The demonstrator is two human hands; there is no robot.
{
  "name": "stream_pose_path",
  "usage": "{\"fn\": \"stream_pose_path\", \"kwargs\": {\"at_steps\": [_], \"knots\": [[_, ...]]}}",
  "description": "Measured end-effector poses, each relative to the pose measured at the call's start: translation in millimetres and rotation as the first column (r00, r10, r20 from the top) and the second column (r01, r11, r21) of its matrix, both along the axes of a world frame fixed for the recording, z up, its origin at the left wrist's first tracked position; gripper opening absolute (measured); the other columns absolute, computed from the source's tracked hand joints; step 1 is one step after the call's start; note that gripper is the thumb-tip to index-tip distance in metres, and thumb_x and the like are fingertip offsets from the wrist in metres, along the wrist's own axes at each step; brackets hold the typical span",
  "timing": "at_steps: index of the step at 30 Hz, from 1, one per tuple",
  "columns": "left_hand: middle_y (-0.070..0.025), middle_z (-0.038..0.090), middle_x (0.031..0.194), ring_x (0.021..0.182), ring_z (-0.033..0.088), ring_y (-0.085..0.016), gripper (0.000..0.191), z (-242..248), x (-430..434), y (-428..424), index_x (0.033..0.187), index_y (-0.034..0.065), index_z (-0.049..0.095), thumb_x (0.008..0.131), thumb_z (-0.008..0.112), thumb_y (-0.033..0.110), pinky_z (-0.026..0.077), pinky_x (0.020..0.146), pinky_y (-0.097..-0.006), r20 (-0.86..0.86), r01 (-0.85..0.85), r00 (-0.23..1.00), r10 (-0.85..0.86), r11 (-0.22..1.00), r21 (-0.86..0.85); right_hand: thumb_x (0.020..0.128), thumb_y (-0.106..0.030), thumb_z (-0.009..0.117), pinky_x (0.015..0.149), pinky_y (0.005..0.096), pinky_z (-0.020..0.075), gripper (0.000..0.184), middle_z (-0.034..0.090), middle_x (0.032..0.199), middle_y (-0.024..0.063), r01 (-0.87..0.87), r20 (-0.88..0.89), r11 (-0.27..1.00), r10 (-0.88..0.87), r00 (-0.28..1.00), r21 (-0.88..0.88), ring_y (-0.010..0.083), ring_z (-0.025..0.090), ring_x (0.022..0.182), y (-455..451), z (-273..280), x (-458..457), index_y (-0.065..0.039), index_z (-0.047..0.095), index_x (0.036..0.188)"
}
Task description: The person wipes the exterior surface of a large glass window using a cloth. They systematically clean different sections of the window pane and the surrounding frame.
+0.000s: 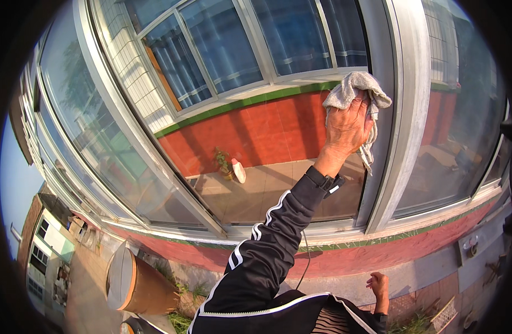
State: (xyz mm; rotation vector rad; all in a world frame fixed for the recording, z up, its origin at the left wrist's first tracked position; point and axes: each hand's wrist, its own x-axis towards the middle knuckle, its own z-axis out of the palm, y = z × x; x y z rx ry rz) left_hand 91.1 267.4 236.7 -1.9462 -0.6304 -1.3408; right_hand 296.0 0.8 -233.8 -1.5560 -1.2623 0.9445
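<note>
My left hand (348, 127) presses a crumpled light-grey cloth (356, 89) against the window, near the right edge of a glass pane (277, 125). The cloth covers my fingertips and overlaps the aluminium frame (381, 137) beside the pane. One twisted end of it dangles below the palm. Lower down on the right, my right hand (379, 284) hangs away from the window with its fingers loosely curled and apart, holding nothing.
Behind the glass stand a potted plant (223, 163) and a white bottle with a pink cap (238, 171). A large brown barrel-like container (143, 279) stands outside at lower left. A thin cable (308, 259) hangs below the sill (256, 231). A small woven-seat stool (444, 314) is at lower right.
</note>
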Motion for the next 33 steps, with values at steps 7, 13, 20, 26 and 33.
{"fn": "stream_pose_path", "kwargs": {"at_steps": [7,13,20,26,33], "knots": [[-0.0188,0.048,0.140,0.129,0.042,-0.040,0.044,2,-103,-10,0.122,0.0005,0.061,0.084,0.057,0.021,0.028,0.109,-0.0534,0.311,-0.198,0.929,0.198,0.980,-0.032,0.089,0.004,0.048,0.043,0.0303,0.0512,0.020,0.067,0.064,0.0177,0.018,0.052,0.999,-0.016,0.999,-0.029,0.0219,0.066,0.048,-19,-15,-6,0.010,0.065,0.098],[-0.0179,0.044,0.145,0.138,0.032,-0.041,0.048,14,-146,-9,0.127,0.0082,0.062,0.081,0.063,0.021,0.020,0.112,-0.0628,0.189,-0.202,0.963,0.190,0.978,0.043,0.088,0.004,0.048,0.043,0.0306,0.0512,0.019,0.067,0.064,0.0176,-0.006,0.079,0.996,0.013,0.997,-0.089,0.0219,0.066,0.048,-29,-22,-43,0.010,0.065,0.094],[-0.0169,0.042,0.147,0.138,0.033,-0.040,0.054,20,-136,-4,0.130,0.0103,0.059,0.079,0.068,0.026,0.023,0.109,-0.0609,0.221,-0.286,0.935,0.275,0.958,0.018,0.087,0.007,0.047,0.043,0.0327,0.0530,0.021,0.067,0.066,0.0198,-0.054,0.010,0.979,0.057,0.998,-0.194,0.0229,0.067,0.051,-53,-33,-65,0.011,0.065,0.096],[-0.0158,0.051,0.139,0.136,0.035,-0.041,0.047,12,-123,-15,0.126,0.0128,0.063,0.081,0.067,0.026,0.023,0.109,-0.0625,0.250,-0.223,0.944,0.216,0.975,-0.002,0.085,0.007,0.047,0.044,0.0329,0.0541,0.021,0.067,0.064,0.0195,-0.135,0.078,0.979,0.148,0.986,-0.154,0.0241,0.068,0.051,-21,-32,-27,0.011,0.065,0.094],[-0.0166,0.052,0.135,0.135,0.037,-0.039,0.043,-1,-103,-6,0.124,0.0019,0.061,0.084,0.064,0.018,0.023,0.113,-0.0611,0.396,-0.375,0.852,0.342,0.927,0.007,0.085,0.003,0.049,0.049,0.0342,0.0550,0.020,0.067,0.063,0.0190,-0.090,0.199,0.994,0.101,0.975,-0.065,0.0233,0.068,0.051,-17,-29,57,0.009,0.067,0.092]]}}
